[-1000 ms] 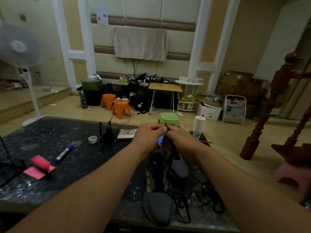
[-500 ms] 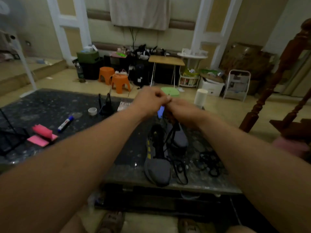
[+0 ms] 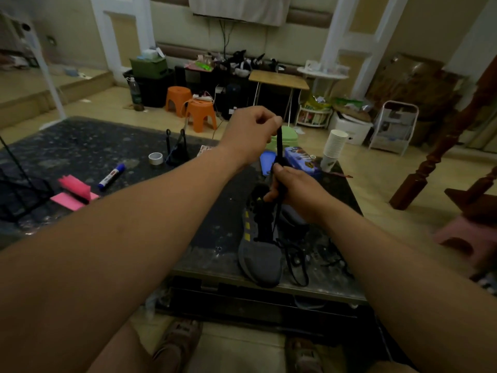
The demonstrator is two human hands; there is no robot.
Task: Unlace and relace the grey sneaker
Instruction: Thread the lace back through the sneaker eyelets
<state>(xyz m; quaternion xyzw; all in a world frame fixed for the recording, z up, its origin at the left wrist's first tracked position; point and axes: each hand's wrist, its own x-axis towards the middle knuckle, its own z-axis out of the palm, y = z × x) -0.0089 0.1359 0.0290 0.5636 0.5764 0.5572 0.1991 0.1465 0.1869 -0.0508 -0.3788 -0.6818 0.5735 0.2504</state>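
While the left hand pinches the lace high, the right hand curls round it lower, just above the sneaker; the sneaker lies on the table near its front edge; slack lace loops beside the toe; the job looks midway, though whether unlacing or relacing I cannot tell.

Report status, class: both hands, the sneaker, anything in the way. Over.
Left hand pinches black lace high; right hand grips it lower. Grey sneaker flat on table. Slack lace loops beside toe; nothing blocking.
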